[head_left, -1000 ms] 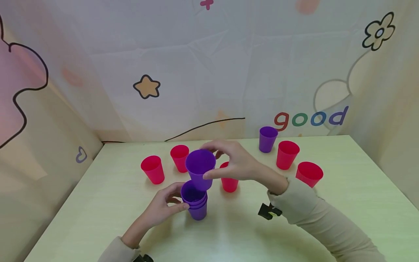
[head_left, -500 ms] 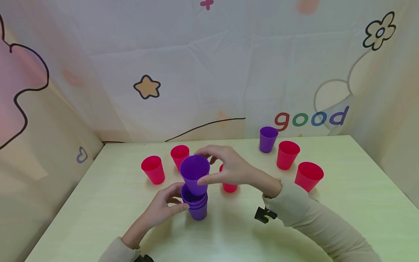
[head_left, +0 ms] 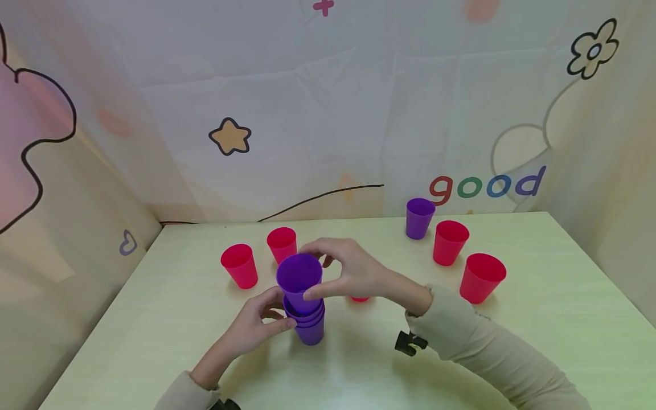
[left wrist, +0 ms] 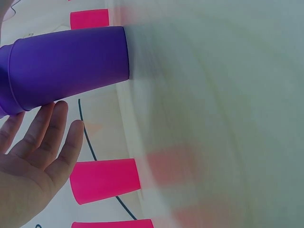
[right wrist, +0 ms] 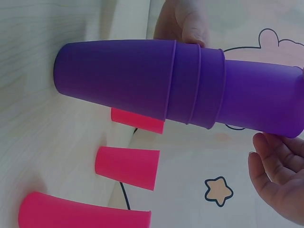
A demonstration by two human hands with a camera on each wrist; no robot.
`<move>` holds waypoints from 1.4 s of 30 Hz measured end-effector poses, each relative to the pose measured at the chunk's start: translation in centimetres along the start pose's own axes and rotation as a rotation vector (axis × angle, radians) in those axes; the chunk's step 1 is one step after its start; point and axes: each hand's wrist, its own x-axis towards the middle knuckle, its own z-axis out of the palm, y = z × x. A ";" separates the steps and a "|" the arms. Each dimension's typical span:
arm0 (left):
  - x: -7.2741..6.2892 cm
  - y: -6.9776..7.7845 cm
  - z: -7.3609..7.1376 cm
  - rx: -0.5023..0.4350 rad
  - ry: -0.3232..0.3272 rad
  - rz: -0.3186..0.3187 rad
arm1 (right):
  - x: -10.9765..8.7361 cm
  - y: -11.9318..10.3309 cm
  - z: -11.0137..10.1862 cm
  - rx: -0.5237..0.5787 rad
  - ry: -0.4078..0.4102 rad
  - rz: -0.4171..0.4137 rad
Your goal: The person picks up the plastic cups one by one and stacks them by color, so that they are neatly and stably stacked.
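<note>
Near the middle of the table stands an upright stack of nested purple cups [head_left: 310, 332], three rims showing in the right wrist view. My left hand [head_left: 258, 322] holds the stack near its rims, thumb in front and fingers behind. Above it, my right hand [head_left: 353, 272] grips another purple cup [head_left: 299, 276] between thumb and fingers. That cup is upright, and its lower end sits inside the top of the stack [right wrist: 114, 78]. In the left wrist view, the fingertips of the left hand [left wrist: 42, 156] touch the stack's side.
Two red cups [head_left: 240, 266] [head_left: 282, 245] stand behind to the left. Another red cup [head_left: 360, 299] is mostly hidden behind my right hand. Two more red cups [head_left: 450, 243] [head_left: 482, 278] and a purple cup [head_left: 419, 218] stand at the right, before a printed cloth backdrop [head_left: 328, 114].
My right hand has come down and slightly left, lowering its purple cup into the top of the stack. The left hand and the stack have stayed in place.
</note>
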 end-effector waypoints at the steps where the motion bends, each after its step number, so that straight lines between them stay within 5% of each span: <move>1: 0.0 0.0 0.0 0.000 0.000 -0.004 | 0.0 0.1 0.1 0.001 -0.001 0.001; 21: -0.1 -0.2 0.0 0.015 -0.004 0.024 | -1.0 0.9 1.9 -0.012 -0.031 0.117; 42: -0.1 -0.2 0.1 0.006 -0.001 0.036 | -1.7 1.8 3.0 -0.013 -0.013 0.116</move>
